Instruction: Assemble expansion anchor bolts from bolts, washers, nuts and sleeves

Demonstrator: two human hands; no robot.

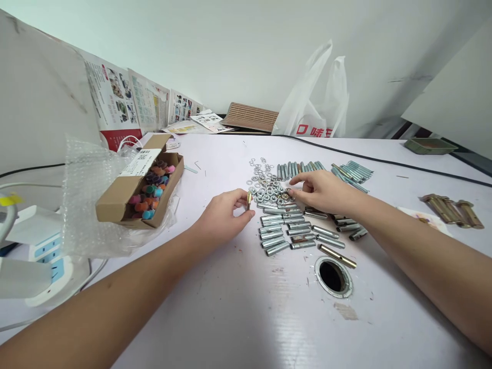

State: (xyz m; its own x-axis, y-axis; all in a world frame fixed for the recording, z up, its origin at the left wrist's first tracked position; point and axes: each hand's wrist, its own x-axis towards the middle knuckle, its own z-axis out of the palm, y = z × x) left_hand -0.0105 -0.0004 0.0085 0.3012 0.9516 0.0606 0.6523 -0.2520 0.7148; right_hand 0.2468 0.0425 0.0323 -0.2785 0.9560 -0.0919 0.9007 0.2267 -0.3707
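Between the thumb and fingers of my left hand (226, 214) a small brass-coloured piece (249, 200) stands upright. My right hand (315, 190) is at the right edge of a pile of metal washers (269, 190), thumb and fingertips close together at a washer; whether they grip it is too small to tell. Several silver tubes (274, 241) lie in rows in front of the pile, some partly under my right hand. More metal rods (300, 169) lie behind that hand. One brass-coloured tube (337, 255) rests near the round hole.
An open cardboard box (111, 201) of coloured pieces sits at the left on bubble wrap (90, 205), near a power strip (63, 279). A ringed hole (333, 277) is in the table. Brass bolts (453, 211) lie right; a plastic bag (311, 115) and black cable (369, 159) are behind.
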